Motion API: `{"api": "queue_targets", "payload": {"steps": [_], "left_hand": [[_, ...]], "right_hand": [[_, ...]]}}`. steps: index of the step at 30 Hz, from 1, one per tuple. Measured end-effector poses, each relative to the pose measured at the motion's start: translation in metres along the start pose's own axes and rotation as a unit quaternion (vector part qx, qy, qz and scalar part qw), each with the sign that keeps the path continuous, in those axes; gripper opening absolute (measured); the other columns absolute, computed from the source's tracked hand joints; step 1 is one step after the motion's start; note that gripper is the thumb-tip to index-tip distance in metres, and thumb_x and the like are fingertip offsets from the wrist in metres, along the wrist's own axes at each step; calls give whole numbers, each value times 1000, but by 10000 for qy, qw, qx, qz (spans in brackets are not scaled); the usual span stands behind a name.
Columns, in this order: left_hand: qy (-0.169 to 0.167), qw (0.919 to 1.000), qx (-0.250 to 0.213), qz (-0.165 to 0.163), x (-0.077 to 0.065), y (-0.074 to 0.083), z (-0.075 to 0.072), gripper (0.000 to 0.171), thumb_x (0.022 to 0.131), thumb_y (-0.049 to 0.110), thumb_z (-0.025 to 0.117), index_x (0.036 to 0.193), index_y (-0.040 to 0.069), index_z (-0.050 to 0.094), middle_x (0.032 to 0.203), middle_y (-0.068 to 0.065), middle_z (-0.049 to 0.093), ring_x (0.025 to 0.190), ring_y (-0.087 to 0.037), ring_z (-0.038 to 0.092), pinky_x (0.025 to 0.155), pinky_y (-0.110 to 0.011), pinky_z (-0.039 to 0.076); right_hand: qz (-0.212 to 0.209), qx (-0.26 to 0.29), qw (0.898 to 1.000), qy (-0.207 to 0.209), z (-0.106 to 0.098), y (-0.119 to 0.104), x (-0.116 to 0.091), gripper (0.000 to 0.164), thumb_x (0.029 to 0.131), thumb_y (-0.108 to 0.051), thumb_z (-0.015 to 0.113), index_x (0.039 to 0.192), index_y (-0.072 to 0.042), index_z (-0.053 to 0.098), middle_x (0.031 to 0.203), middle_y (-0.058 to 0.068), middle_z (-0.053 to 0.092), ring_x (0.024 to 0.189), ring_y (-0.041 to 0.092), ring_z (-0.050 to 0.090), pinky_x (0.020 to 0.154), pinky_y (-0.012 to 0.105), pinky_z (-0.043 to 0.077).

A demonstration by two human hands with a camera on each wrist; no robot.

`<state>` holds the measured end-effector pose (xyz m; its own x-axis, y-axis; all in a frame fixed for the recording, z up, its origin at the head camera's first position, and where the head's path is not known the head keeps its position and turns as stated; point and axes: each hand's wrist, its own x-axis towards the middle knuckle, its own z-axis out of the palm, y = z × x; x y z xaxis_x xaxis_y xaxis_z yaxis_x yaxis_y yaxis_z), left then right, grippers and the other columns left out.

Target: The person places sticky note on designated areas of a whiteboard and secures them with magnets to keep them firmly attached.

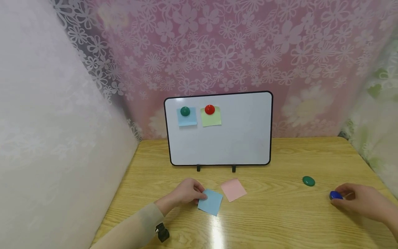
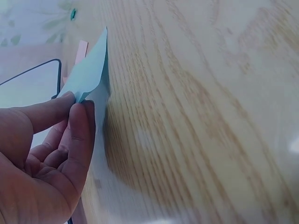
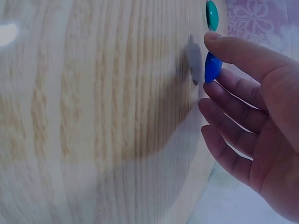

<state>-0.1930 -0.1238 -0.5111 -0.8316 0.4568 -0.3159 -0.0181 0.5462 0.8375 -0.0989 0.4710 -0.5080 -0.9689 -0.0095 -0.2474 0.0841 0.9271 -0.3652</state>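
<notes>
My left hand (image 1: 188, 192) pinches a blue sticky note (image 1: 210, 202) by its edge between thumb and fingers; in the left wrist view the note (image 2: 88, 70) is tilted up off the wood. Just right of it a pink sticky note (image 1: 234, 190) lies on the table. At the far right my right hand (image 1: 362, 201) grips a round blue magnet (image 1: 336, 195) between thumb and fingertips. The right wrist view shows the blue magnet (image 3: 213, 67) held slightly above the table, its shadow beside it. A green magnet (image 1: 309, 181) lies a little left of that hand.
A whiteboard (image 1: 242, 138) stands on small black feet at the back. A green magnet (image 1: 185, 111) holds a blue note (image 1: 187, 121) on it, and a red magnet (image 1: 209, 109) holds a yellow-green note (image 1: 212, 120). Flowered curtains (image 1: 217, 45) enclose the wooden table (image 1: 267, 221).
</notes>
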Motion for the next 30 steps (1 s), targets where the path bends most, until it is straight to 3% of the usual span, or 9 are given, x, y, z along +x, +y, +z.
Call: {"api": "queue_targets", "payload": {"steps": [16,24,30], "left_hand": [[91,9988,-487,18,-2,-4,-7,25,93,12,85,110,-5,76,92,-8,74,70,-17,70,64,-33,62],[243,9952,-936,119,-2,-9,-12,30,95,12,83,117,-7,73,96,-10,75,73,-17,69,68,-34,62],[294,9916,-1246,168,0,-10,-12,32,97,10,81,120,-10,71,98,-11,75,77,-17,70,72,-36,63]], "right_hand": [[127,386,9992,56,-7,-16,2,76,97,-59,74,126,11,67,103,13,74,92,34,72,70,48,60],[-177,557,9970,502,-7,-28,1,65,99,-53,76,130,5,68,105,12,77,95,34,73,70,50,60],[-249,779,9948,614,-4,-36,2,63,99,-51,76,133,2,68,109,12,77,99,37,72,72,51,60]]}}
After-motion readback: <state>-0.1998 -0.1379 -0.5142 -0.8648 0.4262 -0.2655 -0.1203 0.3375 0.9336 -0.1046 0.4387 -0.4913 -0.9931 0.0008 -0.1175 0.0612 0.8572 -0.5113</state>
